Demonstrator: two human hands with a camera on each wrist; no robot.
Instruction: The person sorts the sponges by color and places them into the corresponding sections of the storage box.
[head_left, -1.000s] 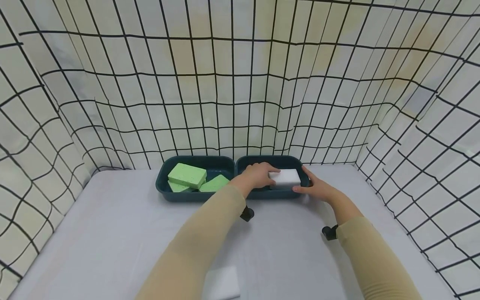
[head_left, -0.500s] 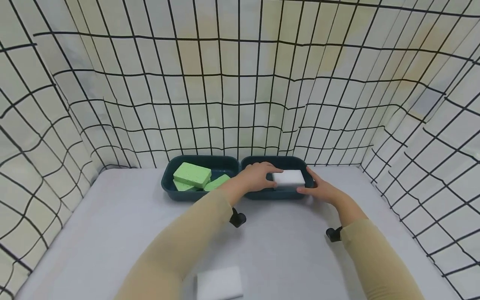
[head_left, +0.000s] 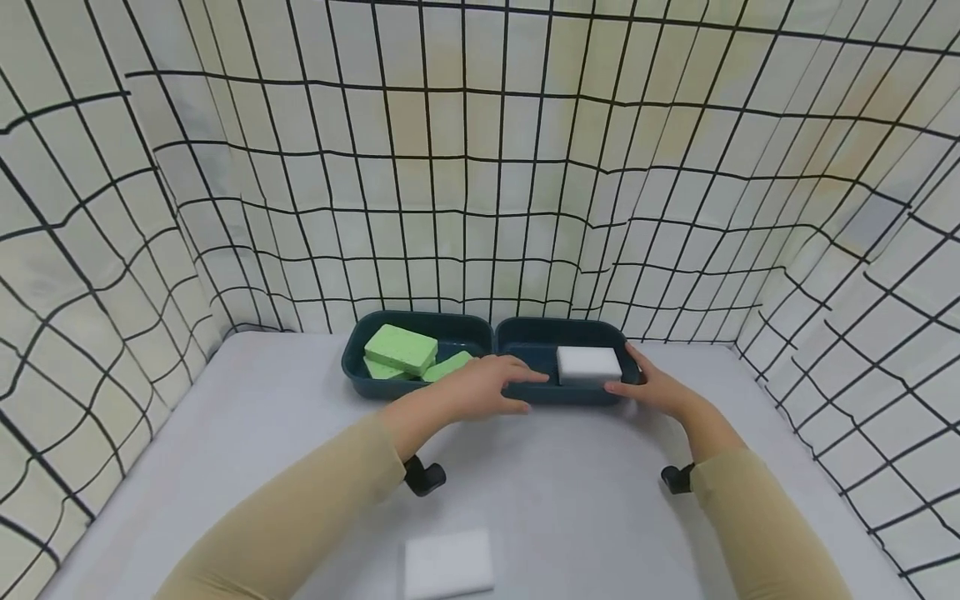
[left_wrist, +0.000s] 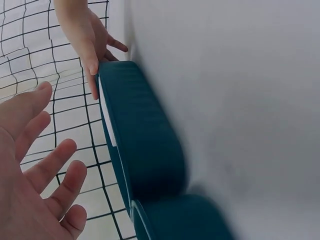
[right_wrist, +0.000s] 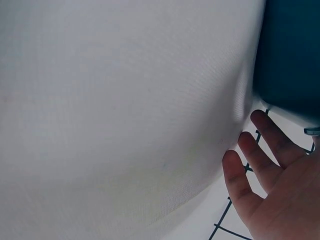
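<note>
Two dark teal trays stand side by side at the back of the table. A white block (head_left: 588, 365) lies in the right tray (head_left: 540, 395), at its right end. My left hand (head_left: 487, 387) is above the front of the trays near where they meet, fingers apart and nothing in them; its palm (left_wrist: 25, 190) shows in the left wrist view. At the right tray's right end, my right hand (head_left: 656, 387) has its thumb at the front rim and its extended fingers (right_wrist: 275, 142) beside the end wall. Green speckled sponges (head_left: 401, 348) fill part of the left tray (head_left: 375, 389).
Another flat white block (head_left: 448, 564) lies on the white tabletop (head_left: 570, 500) close to the front edge of the view. Black grid netting (head_left: 480, 183) over white cloth walls in the back and both sides.
My left hand has let go of the white block in the right tray and moved left and toward me. The right hand stays at the tray's end. The head view has shifted slightly.
</note>
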